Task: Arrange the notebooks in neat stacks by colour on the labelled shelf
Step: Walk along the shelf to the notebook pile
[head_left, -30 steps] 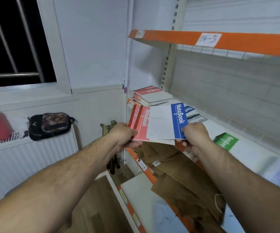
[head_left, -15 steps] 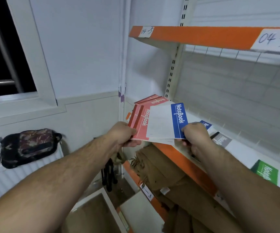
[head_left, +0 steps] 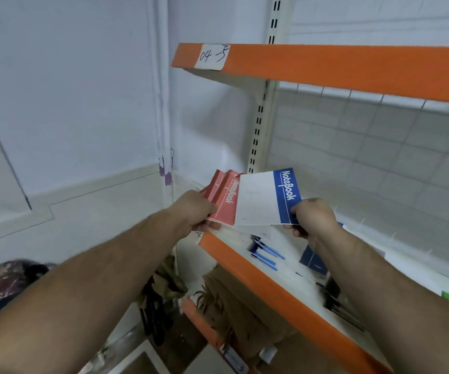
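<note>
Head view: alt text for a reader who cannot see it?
The left hand grips red notebooks and the right hand pinches a blue notebook, fanned together above an orange-edged shelf. More blue notebooks lie blurred on it.

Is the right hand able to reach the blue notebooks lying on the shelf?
Probably yes: the blue notebooks on the shelf lie uncovered beneath the right hand. But that hand pinches another blue notebook, so gripping would be awkward.
</note>
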`<act>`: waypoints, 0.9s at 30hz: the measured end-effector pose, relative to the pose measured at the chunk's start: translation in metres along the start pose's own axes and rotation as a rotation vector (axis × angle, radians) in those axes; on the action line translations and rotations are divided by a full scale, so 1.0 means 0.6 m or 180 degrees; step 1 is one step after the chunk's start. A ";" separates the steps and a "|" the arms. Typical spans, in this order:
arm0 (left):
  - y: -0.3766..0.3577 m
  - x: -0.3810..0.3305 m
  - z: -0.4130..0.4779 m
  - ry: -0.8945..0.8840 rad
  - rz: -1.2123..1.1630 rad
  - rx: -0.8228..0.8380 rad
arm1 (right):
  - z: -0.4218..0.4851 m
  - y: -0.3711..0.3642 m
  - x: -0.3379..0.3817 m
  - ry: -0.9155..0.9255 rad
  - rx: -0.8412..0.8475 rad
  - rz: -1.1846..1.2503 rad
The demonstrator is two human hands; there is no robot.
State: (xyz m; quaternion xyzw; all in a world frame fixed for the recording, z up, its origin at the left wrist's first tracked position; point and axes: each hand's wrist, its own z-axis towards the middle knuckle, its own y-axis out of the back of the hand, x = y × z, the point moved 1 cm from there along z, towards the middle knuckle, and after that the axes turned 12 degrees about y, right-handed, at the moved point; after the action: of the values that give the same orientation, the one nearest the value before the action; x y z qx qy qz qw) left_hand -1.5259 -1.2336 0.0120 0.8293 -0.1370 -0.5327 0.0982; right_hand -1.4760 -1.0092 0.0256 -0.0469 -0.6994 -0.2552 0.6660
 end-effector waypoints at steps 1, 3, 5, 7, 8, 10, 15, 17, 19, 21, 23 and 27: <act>0.002 -0.007 0.018 -0.0026 0.0037 0.0050 | 0.005 -0.005 0.001 -0.0001 -0.0058 0.0009; 0.006 -0.021 0.052 -0.0029 0.0141 0.0126 | 0.013 -0.017 0.002 -0.0035 -0.0195 0.0045; 0.011 -0.032 0.085 -0.0046 0.0327 0.0172 | 0.018 -0.029 0.005 -0.0080 -0.0337 0.0047; 0.018 -0.045 0.111 -0.0117 0.0473 0.0274 | 0.021 -0.041 0.010 -0.0095 -0.0490 0.0024; 0.023 -0.051 0.122 -0.0175 0.0511 0.0317 | 0.023 -0.048 0.013 -0.0081 -0.0574 0.0014; 0.033 -0.059 0.144 -0.0314 0.0592 0.0351 | 0.023 -0.062 0.019 -0.0055 -0.0741 -0.0017; 0.050 -0.065 0.193 -0.0660 0.1165 0.0305 | 0.012 -0.094 0.028 -0.0217 -0.1112 -0.0029; 0.057 -0.068 0.209 -0.0812 0.1442 0.0293 | 0.003 -0.104 0.033 -0.0268 -0.1232 -0.0045; 0.063 -0.069 0.223 -0.0919 0.1691 0.0339 | -0.004 -0.113 0.034 -0.0309 -0.1336 -0.0051; 0.064 -0.066 0.232 -0.0981 0.1874 0.0435 | -0.012 -0.122 0.032 -0.0393 -0.1401 -0.0067; 0.063 -0.063 0.237 -0.1074 0.2021 0.0485 | -0.020 -0.129 0.030 -0.0465 -0.1444 -0.0063; 0.060 -0.063 0.245 -0.1229 0.2183 0.0478 | -0.033 -0.137 0.027 -0.0519 -0.1539 0.0005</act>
State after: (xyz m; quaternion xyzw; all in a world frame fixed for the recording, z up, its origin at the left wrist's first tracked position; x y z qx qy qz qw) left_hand -1.6790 -1.2573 -0.0053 0.6250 -0.4604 -0.6036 0.1818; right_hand -1.4930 -1.0930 0.0163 -0.2257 -0.6693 -0.4098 0.5771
